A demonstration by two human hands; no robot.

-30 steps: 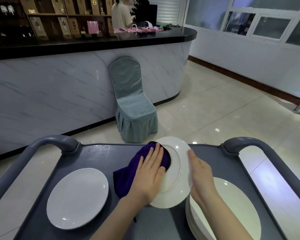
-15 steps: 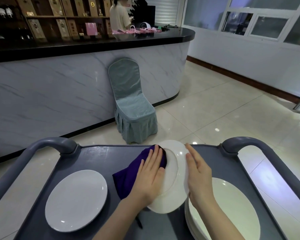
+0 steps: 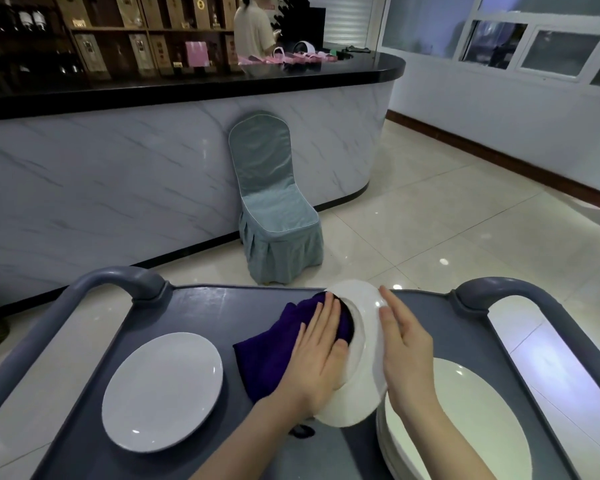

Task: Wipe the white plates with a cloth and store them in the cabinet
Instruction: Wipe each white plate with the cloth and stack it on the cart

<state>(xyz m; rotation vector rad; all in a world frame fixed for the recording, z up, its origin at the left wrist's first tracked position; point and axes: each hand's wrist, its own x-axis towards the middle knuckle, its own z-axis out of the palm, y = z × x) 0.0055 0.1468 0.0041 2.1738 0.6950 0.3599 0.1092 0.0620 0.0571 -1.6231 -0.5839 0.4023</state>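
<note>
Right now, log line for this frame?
wiping | left hand presses purple cloth on tilted plate | right hand braces it | stack on cart

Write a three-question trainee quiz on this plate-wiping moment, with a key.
1. True or false: the left hand presses the purple cloth against the tilted plate.
2. Where on the cart does the plate stack lie? A: left side. B: right side. C: far edge, by the handle.
3. Short answer: which hand braces the tilted plate's other side?

Key: 1 true. 2 B. 3 the right hand, fingers straight.
</note>
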